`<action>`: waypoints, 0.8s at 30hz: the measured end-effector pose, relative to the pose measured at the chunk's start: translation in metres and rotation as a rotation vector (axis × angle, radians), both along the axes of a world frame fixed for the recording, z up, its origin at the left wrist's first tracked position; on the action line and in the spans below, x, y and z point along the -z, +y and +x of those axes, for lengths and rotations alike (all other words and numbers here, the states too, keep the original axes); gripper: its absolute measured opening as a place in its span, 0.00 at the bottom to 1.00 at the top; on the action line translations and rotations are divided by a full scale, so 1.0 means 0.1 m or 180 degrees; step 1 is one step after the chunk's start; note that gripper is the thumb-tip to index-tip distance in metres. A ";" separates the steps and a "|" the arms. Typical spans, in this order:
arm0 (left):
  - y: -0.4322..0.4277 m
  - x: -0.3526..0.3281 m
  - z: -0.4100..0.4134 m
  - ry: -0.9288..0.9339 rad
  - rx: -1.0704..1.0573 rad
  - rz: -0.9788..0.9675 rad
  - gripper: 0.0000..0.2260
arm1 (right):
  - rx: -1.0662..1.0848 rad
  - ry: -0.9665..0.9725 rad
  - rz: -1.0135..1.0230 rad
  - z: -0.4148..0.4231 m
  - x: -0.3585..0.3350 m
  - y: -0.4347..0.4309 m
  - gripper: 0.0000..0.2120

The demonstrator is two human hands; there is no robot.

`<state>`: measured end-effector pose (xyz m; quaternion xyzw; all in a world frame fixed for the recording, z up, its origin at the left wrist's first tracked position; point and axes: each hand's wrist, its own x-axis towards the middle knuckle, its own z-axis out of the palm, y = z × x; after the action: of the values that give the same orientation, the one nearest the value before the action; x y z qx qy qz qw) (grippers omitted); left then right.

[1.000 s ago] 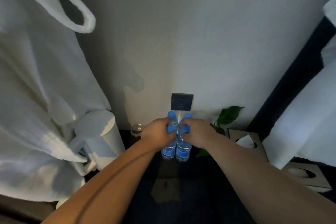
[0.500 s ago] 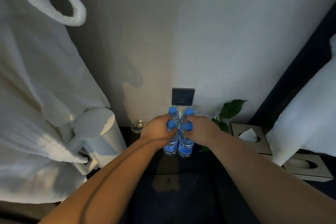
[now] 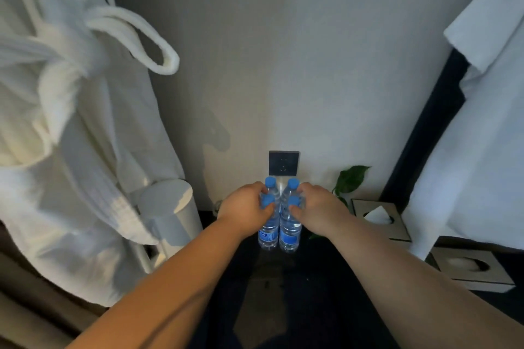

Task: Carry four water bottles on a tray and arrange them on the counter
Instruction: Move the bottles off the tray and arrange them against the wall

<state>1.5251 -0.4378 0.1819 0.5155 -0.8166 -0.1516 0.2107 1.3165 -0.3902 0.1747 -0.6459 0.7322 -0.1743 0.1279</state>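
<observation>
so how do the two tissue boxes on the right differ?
The far tissue box has a white tissue sticking up from its opening; the near tissue box shows none standing up. The far one sits beside the plant; the near one sits closer to the camera. Both look flat, with oval openings.

head-worn view, forward and down, close over the counter (image 3: 326,278)

Four clear plastic water bottles (image 3: 279,224) with blue caps and blue labels stood upright in a tight two-by-two cluster just below the centre of the frame, on the dark desk (image 3: 317,286) near the wall. Their sides touched. The two nearer bottles showed their labels low on the body; the two farther ones were mostly hidden, with only caps and necks visible. No tray could be made out beneath them.
</observation>
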 end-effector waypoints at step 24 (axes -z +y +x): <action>-0.05 -0.40 0.00 -0.0144 0.0035 -0.0041 0.22 | -0.0014 0.0187 -0.0086 -0.11 -0.35 0.07 0.28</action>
<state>1.5254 -0.4425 0.2220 0.5129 -0.8250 -0.1358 0.1947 1.3054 -0.3837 0.2092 -0.6539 0.7318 -0.1649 0.0981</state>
